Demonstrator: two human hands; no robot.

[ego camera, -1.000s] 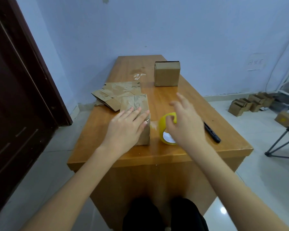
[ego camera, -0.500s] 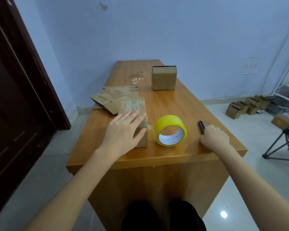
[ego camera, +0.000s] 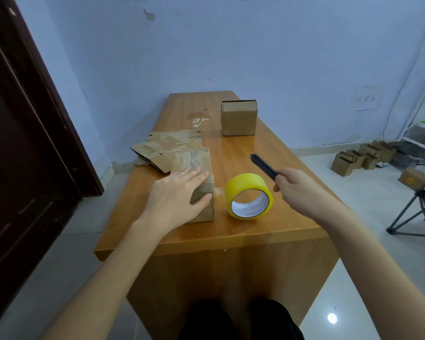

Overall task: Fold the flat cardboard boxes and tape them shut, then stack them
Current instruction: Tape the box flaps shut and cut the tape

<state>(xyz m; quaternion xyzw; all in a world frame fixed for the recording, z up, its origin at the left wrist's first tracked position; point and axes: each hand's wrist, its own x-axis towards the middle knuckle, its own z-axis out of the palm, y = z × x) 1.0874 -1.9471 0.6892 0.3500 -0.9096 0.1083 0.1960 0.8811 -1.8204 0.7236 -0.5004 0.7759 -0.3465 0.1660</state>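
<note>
Wooden table [ego camera: 231,231] by blue wall | left hand [ego camera: 176,196] flat, fingers straight, pressing box [ego camera: 196,168] at near-left | tape roll [ego camera: 249,196] just beside, strip joined to box | right hand [ego camera: 302,191] grasps black cutter [ego camera: 263,165] | cardboard light, crushable: hold by edges.

Near half of the folded box [ego camera: 194,168] covered by the left hand [ego camera: 176,200]. Rear end of the black cutter [ego camera: 263,165] buried in the right hand [ego camera: 302,192]; blade state too small to tell. Part of the flat cardboard pile [ego camera: 162,148] hidden behind that box, at 10 o'clock from it. Writing on the wall paper [ego camera: 366,98] too blurred to read. Folding chair [ego camera: 417,212] at 3 o'clock cut off by the frame edge. Table [ego camera: 231,231] front blocking most of the legs below.
</note>
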